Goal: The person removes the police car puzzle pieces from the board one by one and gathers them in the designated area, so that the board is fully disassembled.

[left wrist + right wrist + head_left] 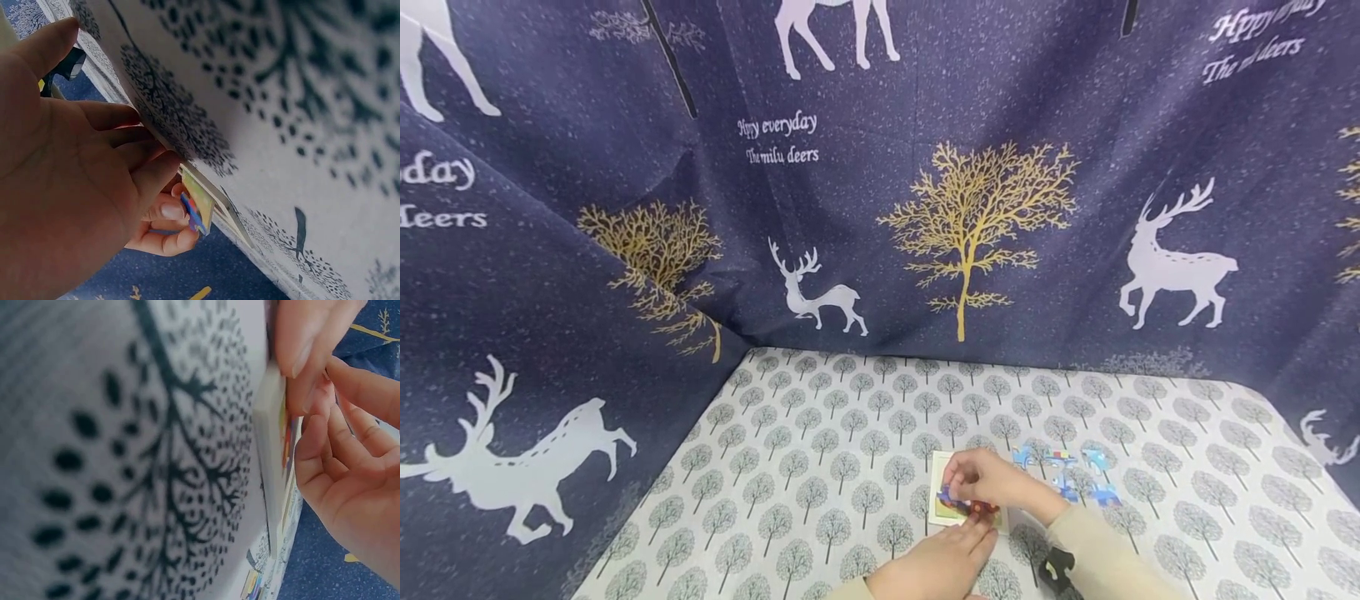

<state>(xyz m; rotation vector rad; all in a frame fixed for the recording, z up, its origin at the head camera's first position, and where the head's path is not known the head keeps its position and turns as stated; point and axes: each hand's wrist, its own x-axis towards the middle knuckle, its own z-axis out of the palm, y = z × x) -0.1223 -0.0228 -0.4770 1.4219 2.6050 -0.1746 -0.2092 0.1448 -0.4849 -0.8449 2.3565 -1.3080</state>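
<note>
A small puzzle board (937, 500) with a pale frame and a coloured picture lies on the tablecloth. My right hand (992, 479) is over its upper part and pinches a blue and multicoloured puzzle piece (196, 215) between thumb and fingers. In the left wrist view that piece is tilted up from the board. My left hand (936, 562) rests its extended fingers on the board's near side, partly covering the picture. The right wrist view has the board (270, 437) edge-on, with both hands close together over it; the piece is hidden there.
Several loose blue puzzle pieces (1105, 495) lie on the tablecloth to the right of the board, partly behind the right forearm. A white tablecloth (820, 517) with tree prints covers the table. Dark blue curtains (850, 200) with deer and trees hang behind and at the left.
</note>
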